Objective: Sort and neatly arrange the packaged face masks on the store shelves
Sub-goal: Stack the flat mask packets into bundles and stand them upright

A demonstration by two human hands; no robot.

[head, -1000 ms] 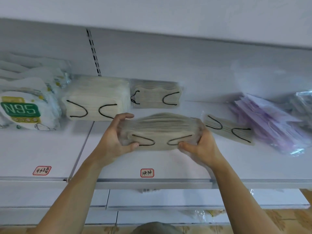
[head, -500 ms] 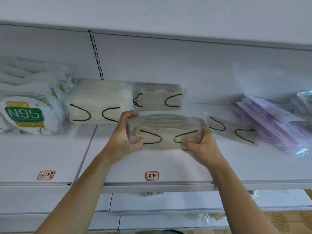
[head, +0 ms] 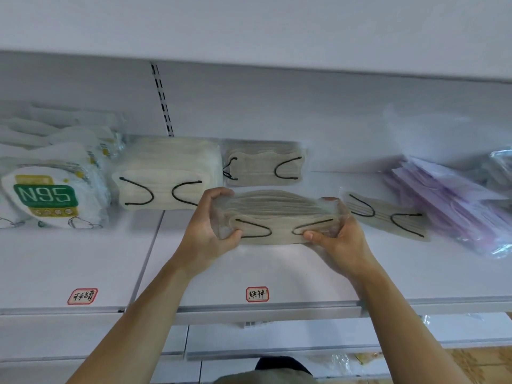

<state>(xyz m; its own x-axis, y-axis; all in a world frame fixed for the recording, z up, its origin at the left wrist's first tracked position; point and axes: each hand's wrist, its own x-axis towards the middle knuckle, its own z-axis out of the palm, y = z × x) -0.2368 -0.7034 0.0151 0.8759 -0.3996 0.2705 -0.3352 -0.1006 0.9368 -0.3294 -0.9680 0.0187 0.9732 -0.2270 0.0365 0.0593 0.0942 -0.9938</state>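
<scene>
Gripping one grey mask bundle (head: 277,216) above shelf (head: 277,270): left hand (head: 206,231) and right hand (head: 336,239) curled round ends. Behind: one cream stack (head: 166,173), one grey pack (head: 266,167); single grey mask (head: 385,214) right; purple packs (head: 448,200), count unclear.

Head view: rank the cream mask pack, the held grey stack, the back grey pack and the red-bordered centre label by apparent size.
1. Held grey stack and cream mask pack: look alike; the held one is nearer, so unranked.
2. Back grey pack.
3. Centre label.
</scene>
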